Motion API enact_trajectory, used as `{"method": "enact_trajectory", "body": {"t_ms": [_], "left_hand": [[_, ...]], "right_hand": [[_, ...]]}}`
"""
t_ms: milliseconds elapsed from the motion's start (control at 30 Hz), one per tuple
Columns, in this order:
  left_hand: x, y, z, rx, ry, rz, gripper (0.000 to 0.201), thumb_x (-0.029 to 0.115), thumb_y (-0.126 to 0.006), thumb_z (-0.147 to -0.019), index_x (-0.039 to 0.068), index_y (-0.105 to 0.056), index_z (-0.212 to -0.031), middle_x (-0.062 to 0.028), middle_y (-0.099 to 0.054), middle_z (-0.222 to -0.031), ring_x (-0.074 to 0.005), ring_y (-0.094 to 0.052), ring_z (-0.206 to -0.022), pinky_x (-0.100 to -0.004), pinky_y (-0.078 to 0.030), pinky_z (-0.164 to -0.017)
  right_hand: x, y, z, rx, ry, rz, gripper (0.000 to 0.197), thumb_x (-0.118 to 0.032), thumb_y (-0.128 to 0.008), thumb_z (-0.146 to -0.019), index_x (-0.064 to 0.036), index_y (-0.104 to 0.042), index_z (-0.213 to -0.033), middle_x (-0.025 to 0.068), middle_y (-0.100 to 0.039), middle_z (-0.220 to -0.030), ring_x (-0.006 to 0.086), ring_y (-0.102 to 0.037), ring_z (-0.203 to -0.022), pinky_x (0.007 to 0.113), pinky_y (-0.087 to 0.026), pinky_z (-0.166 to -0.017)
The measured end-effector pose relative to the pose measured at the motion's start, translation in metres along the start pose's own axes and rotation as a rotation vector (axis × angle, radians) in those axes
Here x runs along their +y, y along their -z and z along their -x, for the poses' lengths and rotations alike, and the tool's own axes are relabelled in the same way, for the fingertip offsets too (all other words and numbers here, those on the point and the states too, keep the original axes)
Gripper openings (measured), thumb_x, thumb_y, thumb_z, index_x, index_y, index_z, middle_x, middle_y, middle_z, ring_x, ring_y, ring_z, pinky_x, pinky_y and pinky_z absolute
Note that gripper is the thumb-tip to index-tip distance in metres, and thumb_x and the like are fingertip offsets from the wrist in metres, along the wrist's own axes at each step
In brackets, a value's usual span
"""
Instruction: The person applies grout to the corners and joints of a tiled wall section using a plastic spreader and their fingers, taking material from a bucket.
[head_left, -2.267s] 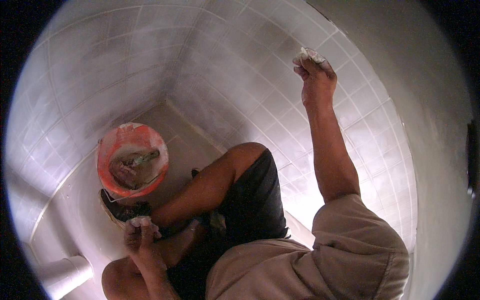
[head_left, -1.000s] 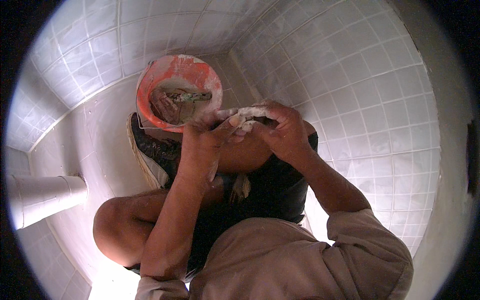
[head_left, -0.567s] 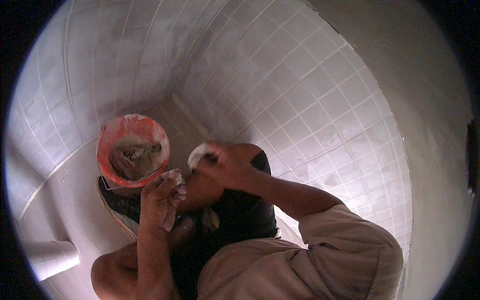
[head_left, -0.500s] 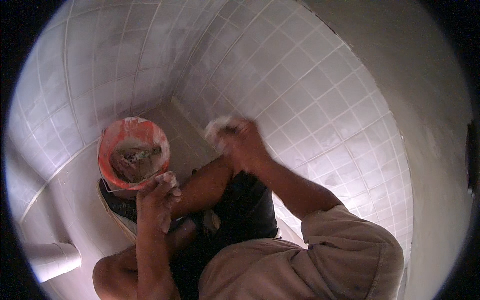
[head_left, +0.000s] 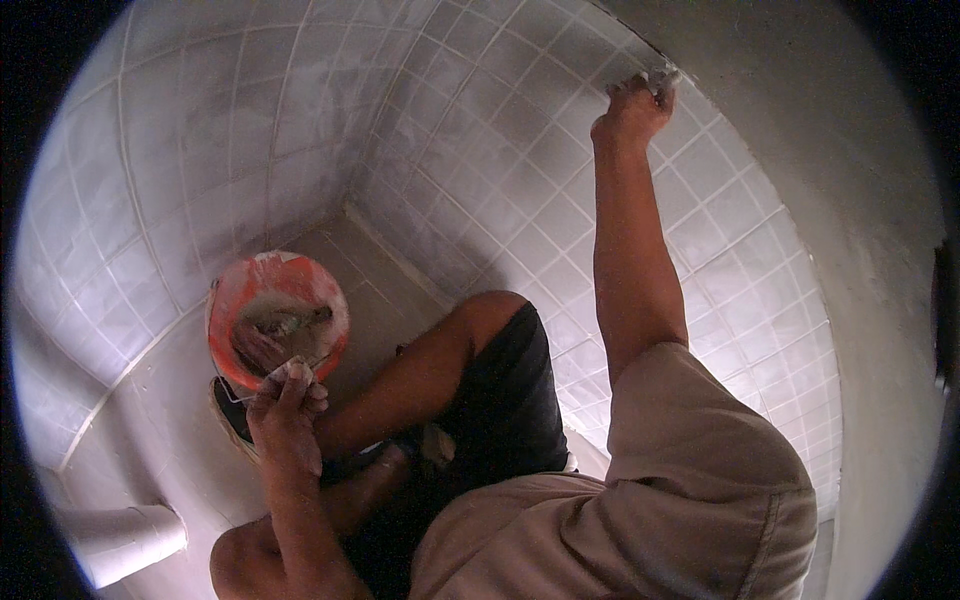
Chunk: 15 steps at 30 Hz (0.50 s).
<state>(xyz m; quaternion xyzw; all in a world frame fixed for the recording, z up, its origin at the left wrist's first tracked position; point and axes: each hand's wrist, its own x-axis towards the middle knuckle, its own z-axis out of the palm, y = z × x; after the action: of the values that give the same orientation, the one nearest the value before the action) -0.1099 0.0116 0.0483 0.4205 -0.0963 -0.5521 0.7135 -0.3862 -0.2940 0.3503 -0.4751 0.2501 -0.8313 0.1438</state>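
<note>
My right hand [head_left: 637, 112] is raised to the upper edge of the tiled wall [head_left: 560, 190], its arm stretched far out. The fingers are bent around a whitish, crumpled lump [head_left: 660, 82], pressed against the tiles; its kind cannot be made out. My left hand [head_left: 285, 405], coated with white residue, is closed at the near rim of an orange-red bucket [head_left: 222, 335]. Its fingers are curled, and what they hold, if anything, is hidden. Smeared white inside, the bucket contains greyish wet material [head_left: 285, 325] with a dark piece in it.
A second tiled wall [head_left: 210, 150] meets the first in a corner beyond the bucket. My bent legs [head_left: 420, 380] lie between bucket and right wall. A white pipe [head_left: 125, 540] juts out at lower left. Plain plaster [head_left: 850, 180] borders the tiles at right.
My right hand has moved from above my knee up and right to the wall's top edge, carrying the whitish lump. My left hand has shifted slightly left along the bucket's near rim.
</note>
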Motion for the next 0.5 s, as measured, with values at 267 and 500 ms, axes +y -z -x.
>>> {"method": "enact_trajectory", "body": {"t_ms": [267, 500], "left_hand": [[0.001, 0.003, -0.002, 0.03, 0.009, -0.032, 0.025, 0.017, -0.069, -0.091, -0.001, -0.064, -0.107, -0.0046, -0.062, -0.091, -0.0154, -0.059, -0.077, -0.0268, -0.048, -0.066], [-0.003, 0.005, -0.005, 0.05, 0.008, -0.065, 0.019, 0.013, -0.068, -0.091, -0.001, -0.065, -0.105, -0.0063, -0.066, -0.087, -0.0157, -0.062, -0.069, -0.0264, -0.05, -0.062]], "right_hand": [[0.028, -0.026, -0.027, -0.102, 0.109, 0.746, 0.086, -0.006, -0.058, -0.086, 0.001, -0.001, -0.151, 0.0197, -0.028, -0.14, 0.0322, -0.04, -0.122, 0.041, -0.04, -0.102], [0.024, -0.061, -0.012, 0.082, 0.142, 0.741, 0.094, -0.011, -0.064, -0.084, 0.0079, 0.0, -0.149, 0.0229, -0.026, -0.144, 0.0342, -0.038, -0.125, 0.042, -0.036, -0.107]]}}
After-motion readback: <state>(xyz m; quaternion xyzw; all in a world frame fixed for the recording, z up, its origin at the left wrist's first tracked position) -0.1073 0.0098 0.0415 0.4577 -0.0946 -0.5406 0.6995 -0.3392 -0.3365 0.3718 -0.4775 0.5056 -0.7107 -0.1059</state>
